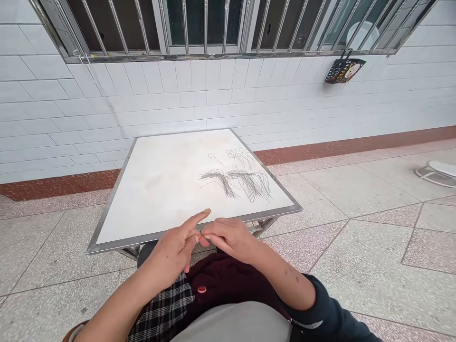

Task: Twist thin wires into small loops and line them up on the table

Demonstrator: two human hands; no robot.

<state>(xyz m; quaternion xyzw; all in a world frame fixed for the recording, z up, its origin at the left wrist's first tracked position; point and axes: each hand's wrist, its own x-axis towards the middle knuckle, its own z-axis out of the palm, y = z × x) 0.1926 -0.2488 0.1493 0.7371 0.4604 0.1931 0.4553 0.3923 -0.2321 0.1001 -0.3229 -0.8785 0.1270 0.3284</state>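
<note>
My left hand (174, 247) is over the near edge of the white-topped table (149, 190), its index finger stretched forward. Its thumb and other fingers are bent together. My right hand (231, 237) meets it fingertip to fingertip, with thumb and fingers pinched. A small orange-red spot shows where the fingertips come together; whatever they hold there is too small or hidden to name. Beyond the hands, thin dark strands (245, 180) spread over the right half of the tabletop, several with looped far ends. Whether they are loose threads or drawn lines I cannot tell.
The table has a grey metal rim and stands near a white tiled wall (199, 102). Metal window bars (205, 28) run above it, with a dark patterned bag (344, 71) hanging at the right. A white stool (440, 168) is on the tiled floor at far right.
</note>
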